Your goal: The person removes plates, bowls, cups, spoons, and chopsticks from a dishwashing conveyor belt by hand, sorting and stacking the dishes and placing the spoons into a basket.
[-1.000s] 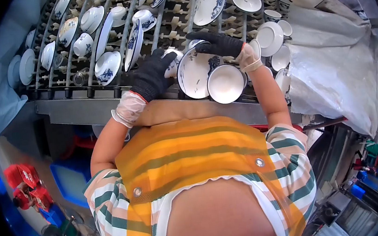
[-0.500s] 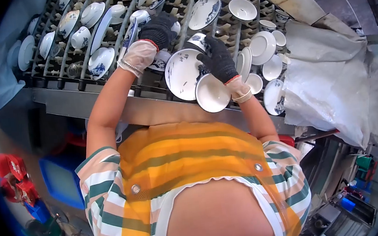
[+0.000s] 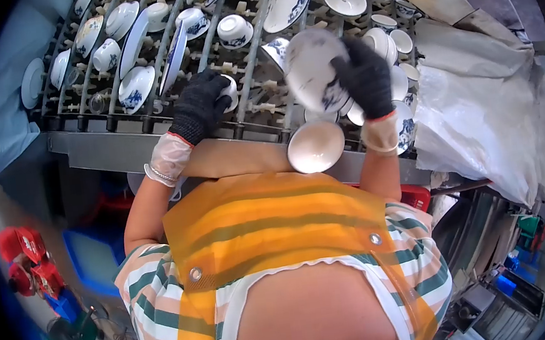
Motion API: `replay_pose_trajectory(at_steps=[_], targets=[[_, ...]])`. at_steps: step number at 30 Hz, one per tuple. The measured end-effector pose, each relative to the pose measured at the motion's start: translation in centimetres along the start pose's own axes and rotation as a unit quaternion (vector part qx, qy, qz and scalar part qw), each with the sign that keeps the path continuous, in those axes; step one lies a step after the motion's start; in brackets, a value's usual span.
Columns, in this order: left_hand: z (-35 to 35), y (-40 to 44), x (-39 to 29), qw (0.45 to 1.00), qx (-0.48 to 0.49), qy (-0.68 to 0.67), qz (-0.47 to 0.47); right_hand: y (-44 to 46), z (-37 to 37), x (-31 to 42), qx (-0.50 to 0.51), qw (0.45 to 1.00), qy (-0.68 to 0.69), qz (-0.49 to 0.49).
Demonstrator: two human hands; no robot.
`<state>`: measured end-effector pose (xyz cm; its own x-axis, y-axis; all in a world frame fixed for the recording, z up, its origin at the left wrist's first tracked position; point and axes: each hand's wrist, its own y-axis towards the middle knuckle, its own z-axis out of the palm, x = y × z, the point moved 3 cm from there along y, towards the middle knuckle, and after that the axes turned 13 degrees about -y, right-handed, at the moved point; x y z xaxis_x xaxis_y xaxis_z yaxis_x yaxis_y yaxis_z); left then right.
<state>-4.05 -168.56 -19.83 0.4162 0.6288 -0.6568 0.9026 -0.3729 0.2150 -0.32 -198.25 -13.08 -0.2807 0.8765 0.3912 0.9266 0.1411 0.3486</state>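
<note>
My left hand point(image 3: 201, 104), in a black glove over a clear one, is closed round a small white bowl point(image 3: 230, 93) low on the rack. My right hand point(image 3: 367, 80), gloved alike, grips the right rim of a white plate with blue marks point(image 3: 315, 64), slightly blurred and tilted above the rack. Just past the plate's left edge a blue-patterned bowl point(image 3: 278, 51) is partly hidden. Below the plate, a plain white bowl point(image 3: 315, 146) sits at the near metal edge with its inside facing me. An upturned blue-patterned bowl point(image 3: 234, 32) stands beyond my left hand.
The pegged conveyor rack point(image 3: 259, 114) carries several bowls and plates, including an oval plate point(image 3: 286, 5) and a white bowl point(image 3: 344, 0). More dishes crowd its right side beside a plastic sheet point(image 3: 474, 113). A blue-rimmed tub point(image 3: 95, 261) is at lower left.
My left hand has drawn back toward me and left, uncovering the upturned bowl beyond. My right hand has moved right, with the plate now raised. The plain bowl has shifted slightly nearer me.
</note>
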Motion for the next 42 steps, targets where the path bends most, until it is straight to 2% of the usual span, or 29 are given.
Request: replay_pose_trajectory(at_steps=[1, 3, 5, 6, 7, 9, 11, 13, 14, 15, 18, 19, 20, 22, 23, 25, 26, 27, 29, 30, 31, 33, 34, 35, 37, 38, 39, 40, 42], targets=[[-0.2, -0.4, -0.7, 1.000, 0.002, 0.010, -0.013, 0.7, -0.6, -0.1, -0.013, 0.996, 0.079, 0.045], [-0.1, 0.0, -1.0, 0.999, -0.003, 0.031, -0.007, 2.3, 0.7, -2.7, -0.053, 0.995, -0.075, 0.028], [-0.2, 0.8, -1.6, 0.995, 0.053, 0.048, -0.069, 2.3, 1.7, -2.5, -0.072, 0.997, -0.030, 0.025], [-0.2, 1.1, -1.8, 0.993, 0.076, 0.059, -0.069, 1.9, 2.1, -2.9, -0.031, 0.997, 0.048, 0.046], [-0.1, 1.4, -2.2, 0.993, 0.072, 0.060, -0.070, 1.4, 1.9, -2.8, -0.032, 0.997, 0.048, 0.042], [0.3, 1.5, -3.2, 0.991, 0.084, 0.069, -0.074, -0.5, 1.0, -2.6, -0.101, 0.994, -0.033, 0.026], [1.4, 0.5, -2.0, 0.994, 0.047, 0.086, -0.056, -2.5, 1.8, -4.8, -0.078, 0.992, -0.096, 0.025], [1.7, -0.2, -1.6, 0.994, 0.019, 0.101, -0.028, -4.5, 3.7, -6.2, 0.012, 0.992, -0.118, 0.039], [1.3, -0.4, -1.7, 0.994, 0.012, 0.095, -0.060, -5.1, 4.3, -6.8, 0.045, 0.988, -0.123, 0.078], [0.9, -0.6, -1.6, 0.992, 0.003, 0.090, -0.094, -5.5, 4.0, -7.5, 0.044, 0.988, -0.123, 0.084], [0.8, -0.8, -1.6, 0.992, 0.034, 0.099, -0.076, -4.9, 0.3, -7.3, 0.006, 0.995, -0.051, 0.080], [0.6, -0.6, -1.8, 0.988, 0.058, 0.116, -0.086, -4.3, -1.4, -6.3, -0.033, 0.997, -0.035, 0.053], [0.5, -0.3, -2.2, 0.987, 0.058, 0.119, -0.087, -3.4, -2.9, -5.2, -0.025, 0.999, -0.035, 0.004], [0.5, 0.8, -4.5, 0.992, -0.001, 0.123, -0.016, -2.9, -3.9, -4.6, -0.015, 0.996, 0.024, -0.088], [0.7, 2.1, -6.4, 0.990, -0.047, 0.122, 0.044, -2.0, -3.8, -3.5, 0.024, 0.982, -0.109, -0.150], [2.3, 4.8, -7.6, 0.984, -0.053, 0.096, 0.140, -1.2, -1.7, -3.6, -0.016, 0.952, -0.117, -0.282], [3.4, 6.1, -7.6, 0.972, -0.073, 0.101, 0.201, -0.8, 0.7, -4.1, 0.034, 0.932, -0.207, -0.295], [4.7, 7.0, -7.0, 0.971, -0.081, 0.103, 0.199, -1.3, 0.7, -3.6, -0.064, 0.925, -0.174, -0.330], [7.2, 8.6, -5.4, 0.970, -0.054, 0.156, 0.176, -2.3, 1.1, -4.1, -0.010, 0.973, -0.058, -0.223], [8.0, 8.7, -4.5, 0.983, -0.008, 0.132, 0.129, -3.5, 0.7, -4.0, -0.019, 0.988, 0.039, -0.149], [8.4, 8.4, -4.2, 0.984, -0.012, 0.130, 0.123, -4.5, 2.2, -5.2, 0.015, 0.988, -0.020, -0.155], [9.1, 8.1, -3.3, 0.991, 0.014, 0.125, 0.053, -6.2, 2.5, -4.0, 0.204, 0.978, -0.015, -0.033], [8.3, 7.6, -4.6, 0.992, 0.001, 0.120, 0.040, -7.2, 3.4, -4.1, 0.248, 0.967, -0.012, -0.064], [8.4, 6.8, -4.3, 0.996, -0.006, 0.085, 0.009, -7.7, 4.6, -4.8, 0.231, 0.968, -0.058, -0.084], [8.6, 5.8, -4.3, 0.975, 0.144, 0.141, -0.089, -7.8, 5.3, -5.3, 0.244, 0.959, -0.111, -0.095], [9.1, 5.1, -4.2, 0.977, 0.136, 0.151, -0.067, -8.0, 5.1, -4.7, 0.242, 0.960, -0.107, -0.093], [9.1, 4.4, -3.9, 0.976, 0.136, 0.155, -0.068, -8.1, 4.2, -3.7, 0.142, 0.986, -0.024, -0.088], [8.5, 3.9, -4.5, 0.990, 0.079, 0.111, -0.029, -8.5, 3.2, -3.3, 0.040, 0.994, 0.058, -0.082], [7.7, 2.4, -5.5, 1.000, -0.006, 0.023, 0.003, -10.0, 2.6, -3.4, 0.035, 0.992, 0.029, -0.120]])
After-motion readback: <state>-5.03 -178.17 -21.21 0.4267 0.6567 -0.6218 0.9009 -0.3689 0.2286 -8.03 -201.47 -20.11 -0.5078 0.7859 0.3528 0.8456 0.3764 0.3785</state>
